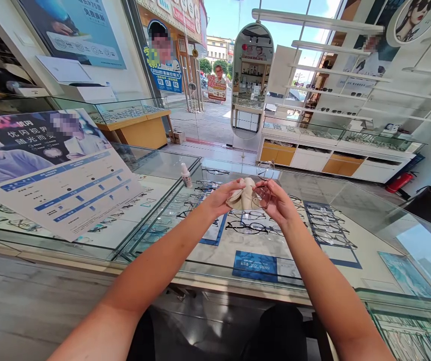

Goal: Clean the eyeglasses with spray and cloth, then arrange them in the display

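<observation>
Above the glass display counter [207, 265], my left hand [225, 196] is closed on a crumpled cream cloth [246, 194]. A pair of round, thin-rimmed eyeglasses [262, 197] is gripped in my right hand [280, 201], its lower lens close beside the cloth. Whether cloth and lens touch I cannot tell. The second lens stands up above my right fingers. Under the glass, below my hands, lie dark-framed eyeglasses [247, 228] in rows.
A small white spray bottle [185, 176] stands on the counter to the left. A large printed sign [60, 175] leans over the counter's left part. Beyond are an oval mirror [252, 80], shelves and cabinets. At the right stands a fire extinguisher [399, 182].
</observation>
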A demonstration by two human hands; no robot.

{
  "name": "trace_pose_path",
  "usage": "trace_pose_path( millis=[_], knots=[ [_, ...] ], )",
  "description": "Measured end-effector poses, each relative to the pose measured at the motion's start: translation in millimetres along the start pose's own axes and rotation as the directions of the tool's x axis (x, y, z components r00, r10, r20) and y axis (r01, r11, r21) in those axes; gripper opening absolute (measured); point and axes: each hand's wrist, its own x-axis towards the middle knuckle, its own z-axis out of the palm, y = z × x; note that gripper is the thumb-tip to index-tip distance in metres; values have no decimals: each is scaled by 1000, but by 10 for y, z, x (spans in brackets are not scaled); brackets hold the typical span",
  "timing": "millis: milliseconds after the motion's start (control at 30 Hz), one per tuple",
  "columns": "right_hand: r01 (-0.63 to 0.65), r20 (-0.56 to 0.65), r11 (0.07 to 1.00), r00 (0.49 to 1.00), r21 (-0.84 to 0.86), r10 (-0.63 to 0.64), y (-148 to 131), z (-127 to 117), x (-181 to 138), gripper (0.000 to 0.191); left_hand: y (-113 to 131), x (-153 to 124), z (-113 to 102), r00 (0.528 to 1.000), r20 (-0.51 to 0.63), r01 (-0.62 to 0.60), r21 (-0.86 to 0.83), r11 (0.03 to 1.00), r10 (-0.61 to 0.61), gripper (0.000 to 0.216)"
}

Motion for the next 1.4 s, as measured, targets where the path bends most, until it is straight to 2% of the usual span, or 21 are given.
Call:
trace_pose_path(
  millis=[133,200,300,467,567,667,800,967,1067,1167,1400],
  knots=[
    [21,-32,1000,999,-4,-21,-38,-4,-2,40,-33,-7,-4,998,-67,13,101,995,-6,67],
    [37,-39,999,999,-7,-37,-65,4,-8,41,-49,-1,-17,993,-115,25,161,987,-6,71],
    [63,-52,998,997,-24,-65,-111,20,-17,42,-65,28,-59,993,-115,38,210,977,-14,60],
    [112,-93,992,989,-57,-117,-195,-1,-12,44,-45,77,-138,992,-125,56,212,976,-30,25],
    [128,-110,989,985,-74,-136,-237,-37,2,45,-23,84,-145,986,-166,44,183,982,-13,19],
    [136,-117,987,983,-86,-145,-259,-62,7,45,-5,82,-140,980,-190,-19,182,983,54,26],
    [134,-125,984,981,-116,-148,-262,-89,5,44,18,72,-146,958,-207,-136,282,950,199,41],
    [132,-110,981,983,-142,-148,-269,-151,14,43,48,26,-120,892,-224,-272,425,863,392,66],
    [133,-122,981,981,-140,-150,-275,-153,15,42,64,-4,-84,849,-224,-332,480,812,479,70],
    [118,-144,983,980,-143,-138,-261,-117,10,44,75,-26,-52,835,-210,-360,490,794,508,66],
    [50,-177,986,981,-157,-78,-198,-33,3,48,107,-93,34,856,-183,-369,436,820,483,60]
  ],
)
